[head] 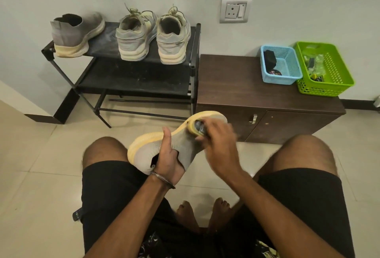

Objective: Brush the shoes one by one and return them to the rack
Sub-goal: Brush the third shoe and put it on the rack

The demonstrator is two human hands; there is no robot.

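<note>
A grey knit shoe (150,146) with a yellow sole lies on its side above my knees. My left hand (167,155) grips it, fingers inside the opening and thumb along the upper. My right hand (219,146) holds a small dark brush (200,127) against the sole near the toe; the hand is blurred. On the black rack (133,77) stand its matching grey slip-on shoe (77,31) at the left and two laced grey sneakers (134,31) (173,35) on the top shelf.
A low brown cabinet (257,93) stands right of the rack, carrying a blue basket (280,66) and a green basket (324,68). A wall socket (235,9) is above it. My bare knees and feet are over the tiled floor. A small dark object (77,214) lies by my left thigh.
</note>
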